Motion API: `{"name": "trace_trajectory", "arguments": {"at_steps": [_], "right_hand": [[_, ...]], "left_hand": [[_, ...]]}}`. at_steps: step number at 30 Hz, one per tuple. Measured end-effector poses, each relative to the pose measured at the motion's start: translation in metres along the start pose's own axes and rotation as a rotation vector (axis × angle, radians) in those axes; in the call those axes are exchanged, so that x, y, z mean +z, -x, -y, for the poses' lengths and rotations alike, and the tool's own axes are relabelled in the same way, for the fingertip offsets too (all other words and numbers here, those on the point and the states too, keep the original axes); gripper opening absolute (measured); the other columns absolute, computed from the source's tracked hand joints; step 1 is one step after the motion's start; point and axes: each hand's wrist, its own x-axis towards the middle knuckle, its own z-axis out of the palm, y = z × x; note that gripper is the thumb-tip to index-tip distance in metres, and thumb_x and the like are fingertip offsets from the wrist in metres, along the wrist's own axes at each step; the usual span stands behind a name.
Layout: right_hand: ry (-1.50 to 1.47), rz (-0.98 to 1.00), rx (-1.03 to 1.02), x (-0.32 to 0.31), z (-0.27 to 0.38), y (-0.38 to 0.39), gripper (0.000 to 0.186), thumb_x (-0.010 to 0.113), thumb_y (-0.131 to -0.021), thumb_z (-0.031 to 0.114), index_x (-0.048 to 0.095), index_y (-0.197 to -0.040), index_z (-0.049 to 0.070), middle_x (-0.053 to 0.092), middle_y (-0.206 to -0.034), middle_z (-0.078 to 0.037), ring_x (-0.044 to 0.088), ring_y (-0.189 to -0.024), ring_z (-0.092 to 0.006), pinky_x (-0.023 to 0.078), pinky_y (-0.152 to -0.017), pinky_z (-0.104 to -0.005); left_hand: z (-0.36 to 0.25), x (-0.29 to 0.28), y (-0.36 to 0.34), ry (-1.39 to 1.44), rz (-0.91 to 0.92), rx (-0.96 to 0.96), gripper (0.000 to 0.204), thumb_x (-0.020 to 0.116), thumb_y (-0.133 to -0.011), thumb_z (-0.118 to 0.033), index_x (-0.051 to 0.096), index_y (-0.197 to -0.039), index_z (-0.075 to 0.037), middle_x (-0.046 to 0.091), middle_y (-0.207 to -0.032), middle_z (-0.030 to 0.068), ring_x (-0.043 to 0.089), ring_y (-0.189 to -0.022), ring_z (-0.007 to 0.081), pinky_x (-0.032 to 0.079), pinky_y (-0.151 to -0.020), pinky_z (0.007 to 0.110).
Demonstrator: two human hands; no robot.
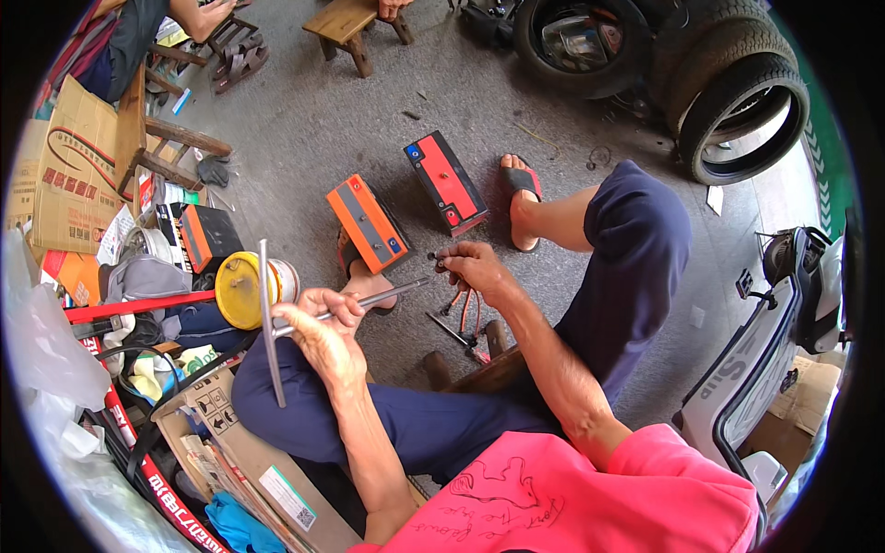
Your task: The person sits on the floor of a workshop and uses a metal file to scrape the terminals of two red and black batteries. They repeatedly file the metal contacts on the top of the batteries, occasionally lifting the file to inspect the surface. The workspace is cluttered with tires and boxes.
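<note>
My left hand [324, 336] is closed around the shaft of a T-handle wrench [378, 298], close to its crossbar. The shaft's tip points right, just short of my right hand [475, 269]. That hand's fingertips pinch a small dark piece too small to name. Beyond the hands, two box-shaped batteries stand on the floor: an orange and grey one [361, 219] and a red and black one [441, 177], each with a small stud or bolt on top. Below my right hand, red-handled pliers or a similar tool [452, 332] and reddish leads [477, 309] lie low between my legs.
Motorcycle tyres [737, 120] are piled at the far right, and a white scooter [751, 369] stands on the right. Cardboard boxes [78, 175], a yellow reel [238, 290] and a red bar [138, 307] crowd the left. Another person's hand [395, 7] rests by a wooden stool [346, 23].
</note>
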Motion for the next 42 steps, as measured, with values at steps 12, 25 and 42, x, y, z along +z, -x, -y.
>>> {"name": "trace_trajectory", "arguments": {"at_steps": [12, 25, 42], "right_hand": [[-0.211, 0.109, -0.051, 0.013, 0.035, 0.023, 0.025, 0.055, -0.088, 0.004, 0.061, -0.111, -0.003, 0.069, -0.087, -0.012, 0.051, -0.054, -0.0075, 0.039, -0.044, -0.0214], [0.078, 0.139, -0.09, 0.039, 0.024, 0.035, 0.013, 0.061, -0.089, 0.007, 0.059, -0.096, -0.004, 0.067, -0.081, -0.011, 0.058, -0.057, -0.0115, 0.045, -0.046, -0.0243], [0.464, -0.026, -0.437, 0.056, 0.022, 0.052, 0.021, 0.064, -0.088, 0.012, 0.065, -0.1, -0.006, 0.07, -0.081, -0.012, 0.065, -0.072, -0.0126, 0.054, -0.065, -0.0298]], "left_hand": [[0.066, 0.024, 0.011, 0.128, -0.126, -0.396, 0.028, 0.071, -0.089, -0.022, 0.056, -0.071, -0.006, 0.048, -0.062, -0.0007, 0.036, -0.049, 0.0038, 0.032, -0.046, 0.021], [0.093, 0.017, 0.019, -0.023, -0.082, -0.433, 0.018, 0.075, -0.086, -0.017, 0.065, -0.083, -0.002, 0.057, -0.069, -0.0006, 0.04, -0.05, 0.0049, 0.03, -0.045, 0.021], [0.098, 0.01, 0.023, -0.05, -0.078, -0.392, 0.015, 0.067, -0.093, -0.022, 0.065, -0.087, -0.009, 0.054, -0.07, -0.0057, 0.047, -0.056, 0.0028, 0.034, -0.046, 0.02]]}}
